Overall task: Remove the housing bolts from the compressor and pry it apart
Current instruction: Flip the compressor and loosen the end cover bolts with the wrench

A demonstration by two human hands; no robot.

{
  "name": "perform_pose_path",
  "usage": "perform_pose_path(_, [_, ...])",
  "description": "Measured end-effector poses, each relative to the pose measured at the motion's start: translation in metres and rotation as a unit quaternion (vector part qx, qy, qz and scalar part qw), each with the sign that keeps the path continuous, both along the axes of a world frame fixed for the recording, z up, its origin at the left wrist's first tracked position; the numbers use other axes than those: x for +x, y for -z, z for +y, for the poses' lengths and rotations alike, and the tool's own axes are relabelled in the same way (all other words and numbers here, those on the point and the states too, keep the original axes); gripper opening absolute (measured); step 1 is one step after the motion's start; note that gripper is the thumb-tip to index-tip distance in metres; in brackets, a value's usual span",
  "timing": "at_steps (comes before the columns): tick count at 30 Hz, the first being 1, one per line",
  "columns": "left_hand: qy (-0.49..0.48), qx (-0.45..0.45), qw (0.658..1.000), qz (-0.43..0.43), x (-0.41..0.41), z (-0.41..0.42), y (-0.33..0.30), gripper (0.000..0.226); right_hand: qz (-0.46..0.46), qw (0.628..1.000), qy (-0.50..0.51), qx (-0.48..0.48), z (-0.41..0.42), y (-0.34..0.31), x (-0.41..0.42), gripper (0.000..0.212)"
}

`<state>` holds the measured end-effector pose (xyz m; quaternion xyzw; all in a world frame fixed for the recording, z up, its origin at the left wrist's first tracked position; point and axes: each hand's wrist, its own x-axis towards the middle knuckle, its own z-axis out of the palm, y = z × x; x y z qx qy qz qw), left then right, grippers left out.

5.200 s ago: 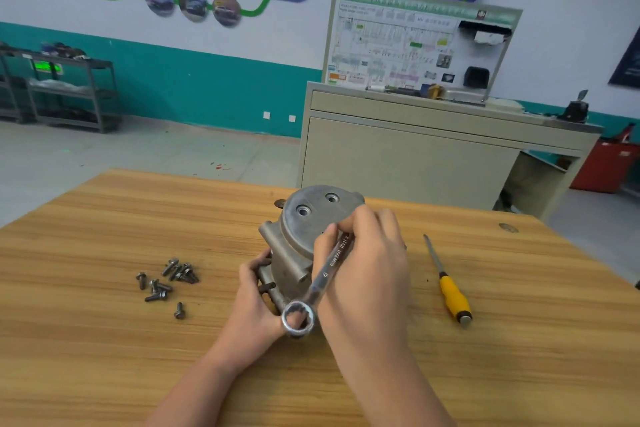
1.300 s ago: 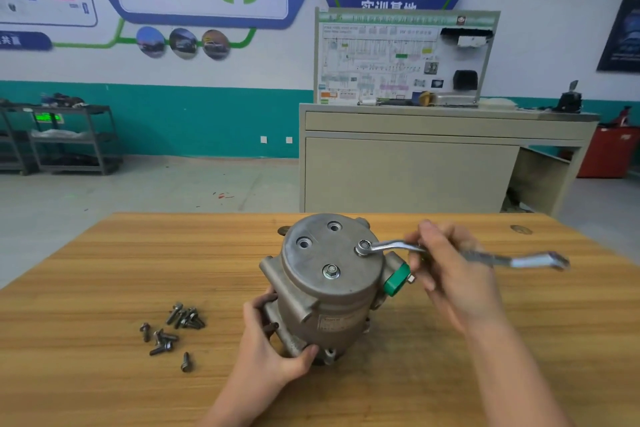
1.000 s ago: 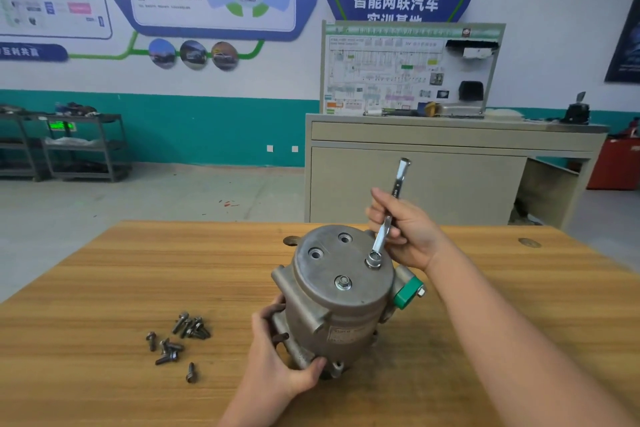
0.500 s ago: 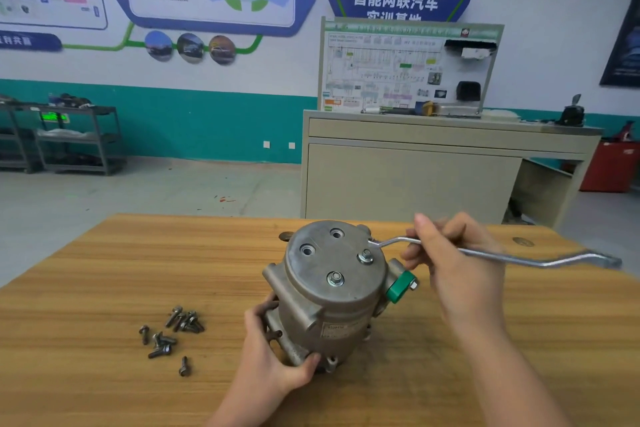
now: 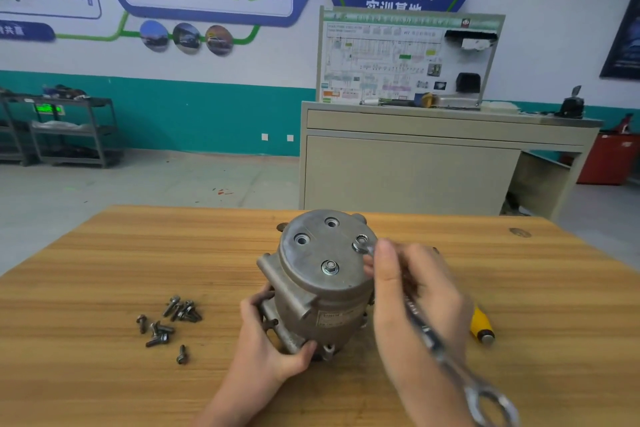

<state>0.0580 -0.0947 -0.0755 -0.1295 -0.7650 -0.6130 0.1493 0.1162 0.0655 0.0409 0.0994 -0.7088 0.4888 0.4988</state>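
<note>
Surface: wooden surface (image 5: 104, 270), loose bolts (image 5: 169, 322); workshop room.
Left hand (image 5: 266, 340): grips compressor (image 5: 322, 281) base.
Right hand (image 5: 415, 295): grips wrench (image 5: 433, 340) on top bolt.

head view looks forward, down over table (image 5: 104, 270).

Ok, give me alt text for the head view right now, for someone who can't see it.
A right hand holds a ring wrench at a bolt on top of a compressor that the left hand steadies on a wooden table. Loose bolts lie left; one bolt remains seated.
</note>
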Motion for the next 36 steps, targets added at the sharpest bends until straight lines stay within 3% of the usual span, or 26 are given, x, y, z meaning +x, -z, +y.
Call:
perform_pose_path(2, [-0.004,-0.002,1.0,0.006,0.0,0.001,0.0,0.085,0.03,0.997,0.056,0.053,-0.006,0.002,0.004,0.037])
perform_pose_path(6, [-0.002,0.005,1.0,0.002,0.001,0.003,-0.002,0.084,0.045,0.996,0.08,0.022,-0.006,0.006,0.001,0.036])
perform_pose_path(9, [0.004,0.009,1.0,0.002,0.001,0.002,-0.003,0.08,0.007,0.985,-0.037,-0.17,-0.002,0.011,-0.004,0.029])
perform_pose_path(11, [0.009,0.012,1.0,0.003,0.001,0.002,-0.004,0.08,-0.019,0.928,-0.185,-0.323,0.008,0.007,-0.007,0.023])
perform_pose_path(13, [0.016,0.012,1.0,0.007,0.0,0.002,-0.004,0.081,-0.055,0.878,-0.267,-0.392,0.027,0.0,-0.014,0.011])
perform_pose_path(17, [0.01,0.011,1.0,0.014,-0.003,0.004,-0.004,0.081,-0.187,0.855,-0.29,-0.386,0.059,-0.025,-0.051,0.013])
perform_pose_path(20, [0.01,0.019,1.0,0.006,-0.006,0.003,0.0,0.087,-0.294,0.831,-0.335,-0.334,0.065,-0.05,-0.087,0.018])
perform_pose_path(24, [0.009,0.016,1.0,0.005,-0.009,0.001,0.005,0.092,-0.367,0.797,-0.414,-0.242,0.047,-0.064,-0.12,0.022])
perform_pose_path(27, [0.012,0.018,1.0,0.003,-0.011,-0.002,0.006,0.09,-0.356,0.772,-0.454,-0.267,0.04,-0.071,-0.126,0.022])
perform_pose_path(30, [0.016,0.025,1.0,-0.001,-0.009,-0.003,0.005,0.09,-0.247,0.741,-0.471,-0.409,0.051,-0.079,-0.112,0.027])
perform_pose_path(32, [0.012,0.033,0.999,-0.001,-0.008,-0.001,0.003,0.09,-0.159,0.787,-0.434,-0.409,0.058,-0.075,-0.094,0.026])
perform_pose_path(36, [0.007,0.041,0.999,-0.003,-0.006,0.003,-0.001,0.091,-0.033,0.906,-0.309,-0.287,0.059,-0.05,-0.056,0.042])
